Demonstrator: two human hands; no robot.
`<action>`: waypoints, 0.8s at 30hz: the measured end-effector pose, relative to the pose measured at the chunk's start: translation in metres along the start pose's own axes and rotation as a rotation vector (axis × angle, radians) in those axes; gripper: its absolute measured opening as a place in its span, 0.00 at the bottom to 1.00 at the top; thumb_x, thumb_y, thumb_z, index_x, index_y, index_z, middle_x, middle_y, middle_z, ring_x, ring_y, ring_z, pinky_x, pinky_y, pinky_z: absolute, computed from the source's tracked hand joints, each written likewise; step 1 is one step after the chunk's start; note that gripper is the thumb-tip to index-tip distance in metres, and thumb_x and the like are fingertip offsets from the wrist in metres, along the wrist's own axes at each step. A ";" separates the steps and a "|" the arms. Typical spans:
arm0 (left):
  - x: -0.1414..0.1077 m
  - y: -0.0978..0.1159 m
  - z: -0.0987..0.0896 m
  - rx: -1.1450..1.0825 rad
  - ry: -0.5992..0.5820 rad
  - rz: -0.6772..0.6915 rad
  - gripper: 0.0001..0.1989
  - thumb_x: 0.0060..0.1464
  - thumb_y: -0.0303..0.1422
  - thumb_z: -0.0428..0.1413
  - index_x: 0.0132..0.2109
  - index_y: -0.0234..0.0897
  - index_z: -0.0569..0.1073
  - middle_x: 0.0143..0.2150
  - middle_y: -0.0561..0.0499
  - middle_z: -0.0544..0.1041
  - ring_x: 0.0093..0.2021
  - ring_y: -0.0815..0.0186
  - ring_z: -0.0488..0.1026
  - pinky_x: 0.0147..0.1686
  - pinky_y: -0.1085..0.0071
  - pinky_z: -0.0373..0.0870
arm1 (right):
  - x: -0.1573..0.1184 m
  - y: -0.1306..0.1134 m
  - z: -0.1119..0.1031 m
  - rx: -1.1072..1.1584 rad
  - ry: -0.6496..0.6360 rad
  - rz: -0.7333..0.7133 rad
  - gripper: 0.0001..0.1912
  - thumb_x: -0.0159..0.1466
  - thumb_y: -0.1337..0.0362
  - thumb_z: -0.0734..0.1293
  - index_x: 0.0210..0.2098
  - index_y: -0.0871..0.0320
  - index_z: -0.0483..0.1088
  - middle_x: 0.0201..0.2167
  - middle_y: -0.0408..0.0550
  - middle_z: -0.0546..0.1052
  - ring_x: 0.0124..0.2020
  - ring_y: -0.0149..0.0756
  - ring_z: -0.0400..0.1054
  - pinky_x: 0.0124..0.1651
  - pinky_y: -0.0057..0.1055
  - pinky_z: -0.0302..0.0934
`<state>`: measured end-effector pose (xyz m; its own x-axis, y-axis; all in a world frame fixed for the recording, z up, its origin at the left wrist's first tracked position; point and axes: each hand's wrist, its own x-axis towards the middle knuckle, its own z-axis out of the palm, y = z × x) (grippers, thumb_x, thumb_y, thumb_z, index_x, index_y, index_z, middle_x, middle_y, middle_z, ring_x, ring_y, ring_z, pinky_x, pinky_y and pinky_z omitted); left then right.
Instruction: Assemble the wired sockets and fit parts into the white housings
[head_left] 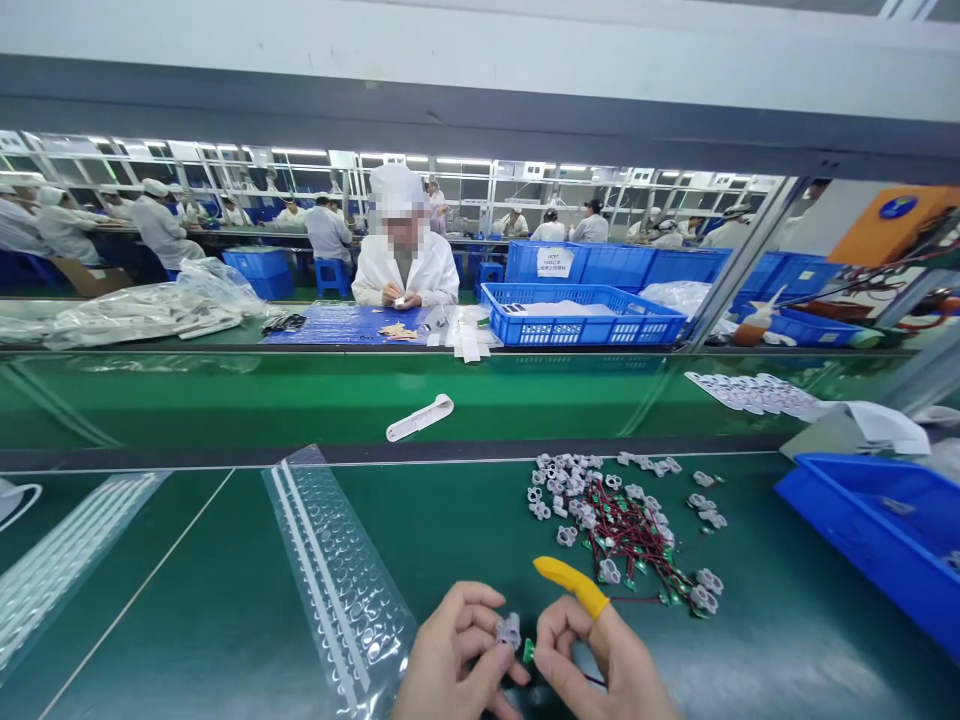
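Note:
Between the thumb and fingers of my left hand (459, 655) is a small grey plastic part (509, 631) with rounded lobes. My right hand (600, 655) pinches a small green circuit board (529, 651), with a dark wire trailing below the palm. A yellow finger cot (574, 585) covers the outstretched index finger of that hand. The board and the grey part are close together; a narrow gap seems to separate them. Beyond my hands lies a pile of red-wired green boards (630, 530), with loose grey plastic parts (562, 475) around it.
Left of my hands lies a clear plastic sheet of round stickers (337, 580). A blue bin (862, 520) stands at the right. A white strip-shaped piece (420, 418) rests on the green belt (300, 400). Across it, a co-worker (405, 250) sits beside a blue basket (585, 330).

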<state>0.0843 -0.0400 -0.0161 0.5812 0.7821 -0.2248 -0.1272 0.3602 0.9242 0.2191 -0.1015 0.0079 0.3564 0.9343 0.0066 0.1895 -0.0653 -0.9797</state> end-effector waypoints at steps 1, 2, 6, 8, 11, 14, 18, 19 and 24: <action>-0.001 0.002 0.002 -0.003 0.008 -0.014 0.25 0.35 0.49 0.63 0.35 0.34 0.69 0.24 0.55 0.69 0.23 0.70 0.72 0.17 0.77 0.73 | -0.001 -0.001 0.002 0.028 -0.022 0.040 0.06 0.51 0.63 0.64 0.21 0.55 0.61 0.18 0.38 0.66 0.21 0.29 0.58 0.27 0.26 0.52; -0.001 0.004 0.003 0.009 0.004 -0.019 0.24 0.35 0.49 0.63 0.32 0.33 0.69 0.22 0.55 0.70 0.20 0.72 0.70 0.17 0.79 0.72 | -0.001 -0.001 0.004 0.042 -0.039 0.067 0.06 0.51 0.63 0.64 0.21 0.55 0.61 0.18 0.38 0.66 0.21 0.29 0.57 0.27 0.27 0.52; -0.005 0.009 0.004 0.078 0.013 0.044 0.24 0.36 0.50 0.62 0.32 0.31 0.76 0.26 0.53 0.70 0.21 0.74 0.69 0.18 0.81 0.71 | -0.002 0.001 0.007 0.026 -0.041 0.087 0.05 0.50 0.64 0.63 0.21 0.56 0.62 0.18 0.38 0.65 0.21 0.29 0.56 0.28 0.28 0.51; -0.006 0.011 0.004 0.093 0.016 0.087 0.23 0.38 0.49 0.61 0.33 0.32 0.78 0.29 0.52 0.67 0.24 0.72 0.70 0.18 0.81 0.72 | -0.002 0.002 0.007 0.016 -0.028 0.084 0.05 0.49 0.64 0.63 0.21 0.56 0.61 0.18 0.38 0.64 0.21 0.29 0.55 0.28 0.28 0.50; -0.006 0.010 0.002 0.102 -0.015 0.115 0.21 0.40 0.49 0.60 0.34 0.35 0.79 0.30 0.52 0.66 0.23 0.73 0.70 0.20 0.78 0.73 | -0.003 0.003 0.008 0.008 -0.017 0.081 0.05 0.49 0.65 0.62 0.21 0.56 0.60 0.18 0.38 0.63 0.21 0.28 0.55 0.27 0.28 0.50; -0.006 0.009 0.001 0.138 -0.028 0.148 0.21 0.43 0.49 0.58 0.35 0.36 0.79 0.31 0.50 0.66 0.23 0.73 0.69 0.20 0.78 0.73 | -0.004 0.005 0.009 -0.006 0.001 0.060 0.04 0.50 0.65 0.62 0.21 0.55 0.60 0.18 0.37 0.63 0.21 0.28 0.54 0.27 0.28 0.50; -0.006 0.008 0.001 0.161 -0.017 0.171 0.21 0.44 0.49 0.58 0.36 0.36 0.79 0.31 0.50 0.66 0.24 0.72 0.70 0.19 0.79 0.72 | -0.005 0.008 0.011 -0.037 0.057 0.006 0.04 0.51 0.64 0.61 0.21 0.55 0.60 0.19 0.38 0.64 0.21 0.29 0.55 0.27 0.27 0.50; -0.007 0.008 0.001 0.162 -0.013 0.178 0.21 0.44 0.49 0.57 0.36 0.36 0.79 0.31 0.50 0.66 0.24 0.71 0.70 0.19 0.79 0.73 | -0.005 0.009 0.012 -0.039 0.068 -0.003 0.04 0.52 0.64 0.61 0.22 0.55 0.61 0.19 0.38 0.65 0.21 0.29 0.55 0.27 0.27 0.50; -0.006 0.007 0.000 0.221 -0.017 0.062 0.16 0.44 0.41 0.60 0.37 0.32 0.76 0.29 0.51 0.69 0.26 0.66 0.74 0.18 0.79 0.72 | -0.006 0.016 0.015 -0.064 0.090 -0.024 0.03 0.53 0.64 0.60 0.23 0.54 0.61 0.18 0.38 0.66 0.20 0.28 0.56 0.27 0.26 0.52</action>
<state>0.0800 -0.0422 -0.0081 0.5911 0.7902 -0.1616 0.0147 0.1898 0.9817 0.2062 -0.1033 -0.0103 0.4314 0.9007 0.0509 0.2563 -0.0683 -0.9642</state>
